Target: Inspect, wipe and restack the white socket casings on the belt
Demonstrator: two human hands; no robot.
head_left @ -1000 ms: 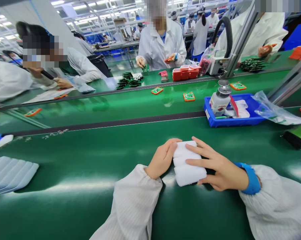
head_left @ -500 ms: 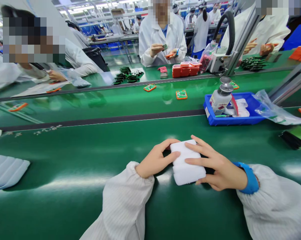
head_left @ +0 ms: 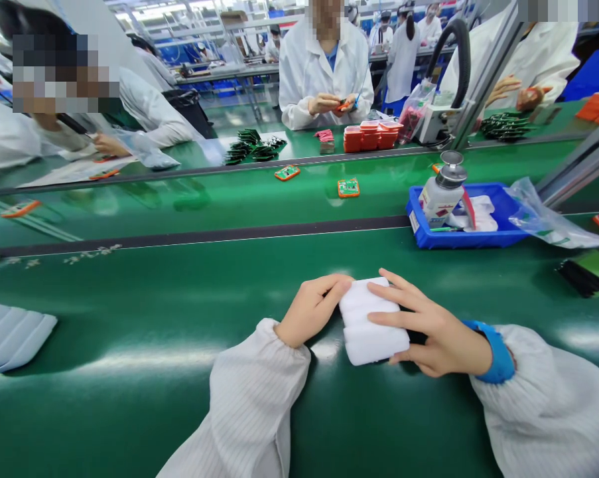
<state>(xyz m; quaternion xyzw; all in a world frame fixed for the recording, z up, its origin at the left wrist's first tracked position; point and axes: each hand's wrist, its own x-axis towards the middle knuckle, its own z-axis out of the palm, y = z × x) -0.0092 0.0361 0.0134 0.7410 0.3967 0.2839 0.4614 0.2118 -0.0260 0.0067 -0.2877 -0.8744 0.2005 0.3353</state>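
Note:
A small bundle of white, rounded flat pieces (head_left: 361, 338), pressed together in a row, rests at the green work surface in front of me. I cannot tell whether they are foam or plastic. My left hand (head_left: 316, 309) pinches the bundle's upper left corner, thumb drawn in against the fingers. From the other side, my right hand (head_left: 433, 332) holds it, with fingers across the top and right side and the thumb at the lower right corner. A blue band (head_left: 495, 355) circles my right wrist.
A blue tray (head_left: 468, 240) with a metal-topped bottle (head_left: 441, 196) stands beyond my right hand. Light grey ribbed pieces (head_left: 15, 335) lie at left. Orange-framed circuit boards (head_left: 349, 188) sit on the green belt beyond the dark rail (head_left: 229, 236). Co-workers sit across and at left.
My left thumb has slid off the bundle's top to its corner. The circuit boards on the belt have shifted left. The co-worker opposite has brought both hands together.

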